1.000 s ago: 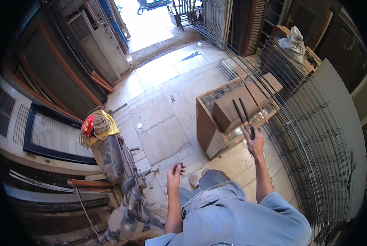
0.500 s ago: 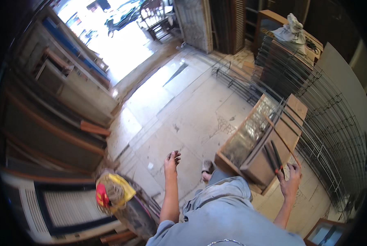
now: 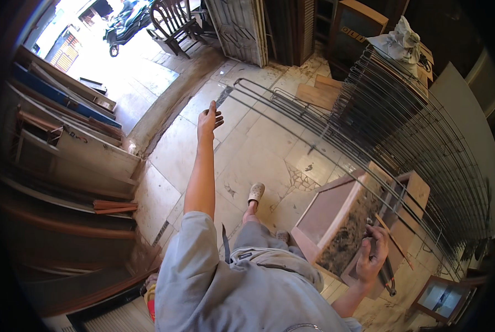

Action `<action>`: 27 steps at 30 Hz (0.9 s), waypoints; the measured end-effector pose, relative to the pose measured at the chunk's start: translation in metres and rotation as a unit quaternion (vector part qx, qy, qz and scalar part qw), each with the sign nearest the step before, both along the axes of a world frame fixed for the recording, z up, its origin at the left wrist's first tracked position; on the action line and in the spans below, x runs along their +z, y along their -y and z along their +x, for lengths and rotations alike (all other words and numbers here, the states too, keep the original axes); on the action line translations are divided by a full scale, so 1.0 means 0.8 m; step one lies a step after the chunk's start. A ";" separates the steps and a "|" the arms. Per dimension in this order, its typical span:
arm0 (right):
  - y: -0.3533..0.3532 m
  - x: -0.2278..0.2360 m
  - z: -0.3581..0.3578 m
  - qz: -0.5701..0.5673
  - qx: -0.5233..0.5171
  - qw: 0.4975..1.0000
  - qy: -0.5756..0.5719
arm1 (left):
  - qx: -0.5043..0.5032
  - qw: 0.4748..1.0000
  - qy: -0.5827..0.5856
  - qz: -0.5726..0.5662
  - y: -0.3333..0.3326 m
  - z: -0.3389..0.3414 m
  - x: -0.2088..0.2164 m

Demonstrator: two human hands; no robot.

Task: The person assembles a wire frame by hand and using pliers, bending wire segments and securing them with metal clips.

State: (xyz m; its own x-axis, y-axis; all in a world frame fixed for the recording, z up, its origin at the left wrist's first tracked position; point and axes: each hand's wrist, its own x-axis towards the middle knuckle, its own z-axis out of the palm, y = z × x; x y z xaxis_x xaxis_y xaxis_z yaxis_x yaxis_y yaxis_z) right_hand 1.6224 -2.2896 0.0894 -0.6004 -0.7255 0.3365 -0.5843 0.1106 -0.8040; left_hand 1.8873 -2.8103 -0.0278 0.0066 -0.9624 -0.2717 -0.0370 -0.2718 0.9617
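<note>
My left arm is stretched forward over the tiled floor, and my left hand [image 3: 209, 119] is empty with its fingers apart and loosely bent. Low on the right, my right hand [image 3: 373, 253] is curled above the wooden drawer-like boxes [image 3: 329, 242]. A dark, long-armed pliers-like tool [image 3: 388, 278] passes behind its fingers, its lower end showing below the palm. The grip is partly hidden by the hand. Beside the fingertips a thin wooden stick [image 3: 397, 243] slants across the boxes.
A large wire rack [image 3: 424, 127] fills the right side, its long bars reaching over the boxes. Wooden panels [image 3: 65, 221] line the left wall. A wooden chair [image 3: 172, 25] stands by the bright doorway. A small framed glass piece [image 3: 442, 299] lies low right.
My left hand has swung forward, further from my body. My right hand has moved down and left, and the tool now points downward. The view has turned and my foot has stepped forward.
</note>
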 end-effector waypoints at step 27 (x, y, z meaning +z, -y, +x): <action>0.409 -0.126 -0.076 0.265 -0.081 0.956 -0.093 | -0.204 0.965 -0.162 0.026 0.112 -0.036 -0.042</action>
